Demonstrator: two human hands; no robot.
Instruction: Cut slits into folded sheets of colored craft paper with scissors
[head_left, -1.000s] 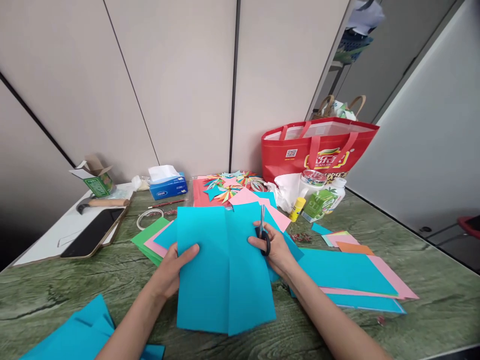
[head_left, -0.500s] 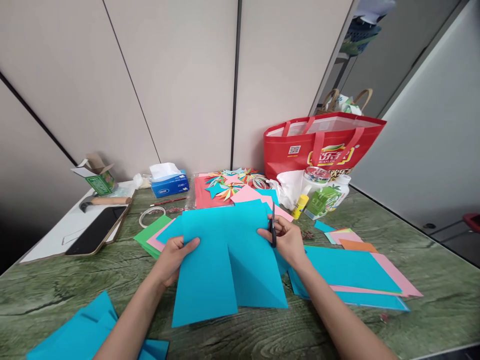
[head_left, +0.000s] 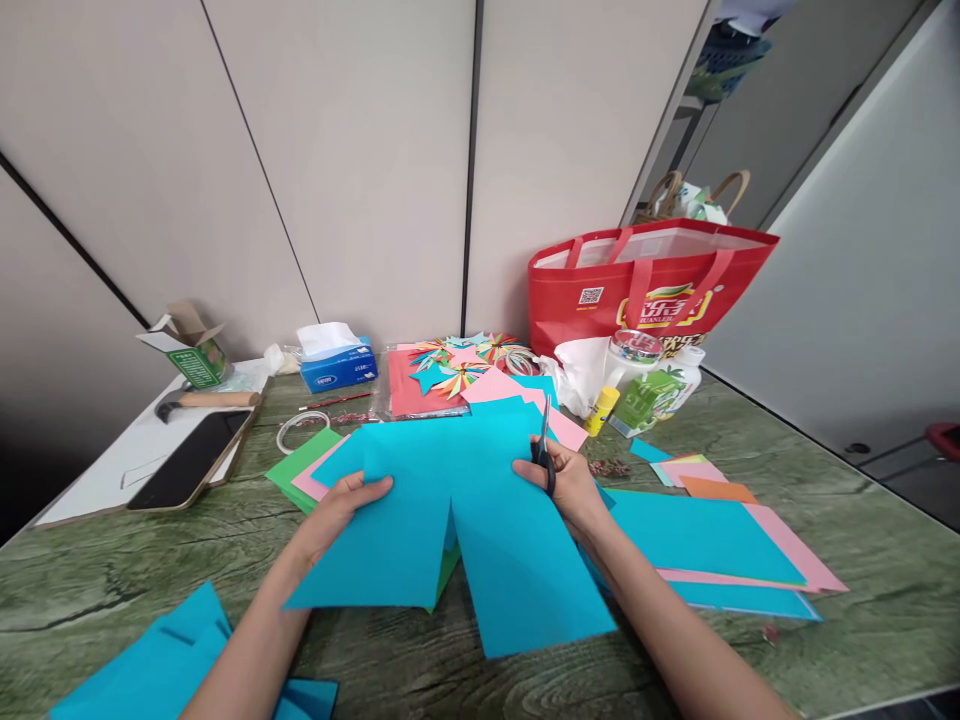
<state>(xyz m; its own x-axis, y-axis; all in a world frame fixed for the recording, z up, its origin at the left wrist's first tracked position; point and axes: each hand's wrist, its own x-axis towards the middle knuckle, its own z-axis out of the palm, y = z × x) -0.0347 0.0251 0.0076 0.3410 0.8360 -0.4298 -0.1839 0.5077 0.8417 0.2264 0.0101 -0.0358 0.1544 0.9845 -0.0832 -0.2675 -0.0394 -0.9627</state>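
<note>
A large sheet of blue paper (head_left: 450, 455) is held up between my two hands, with a slit running from its lower edge to about the middle. My left hand (head_left: 341, 505) pinches the left edge, thumb in front. On the other side, my right hand (head_left: 562, 485) grips the right edge and also holds black-handled scissors (head_left: 546, 450), blades pointing up. The two lower flaps hang apart. Behind the sheet lie green paper (head_left: 306, 462) and pink sheets (head_left: 499, 385), partly covered.
Blue sheets (head_left: 705, 535) lie at right, more blue pieces (head_left: 150, 655) at lower left. Behind stand a tissue box (head_left: 339, 367), a glue stick (head_left: 602, 411), a red bag (head_left: 577, 315) and a green carton (head_left: 651, 402). A hammer (head_left: 217, 399) and phone (head_left: 191, 460) lie at left.
The lower flaps have swung: the left one now spreads further left, and the right one hangs lower and further right. The scissors have tilted slightly in my right hand.
</note>
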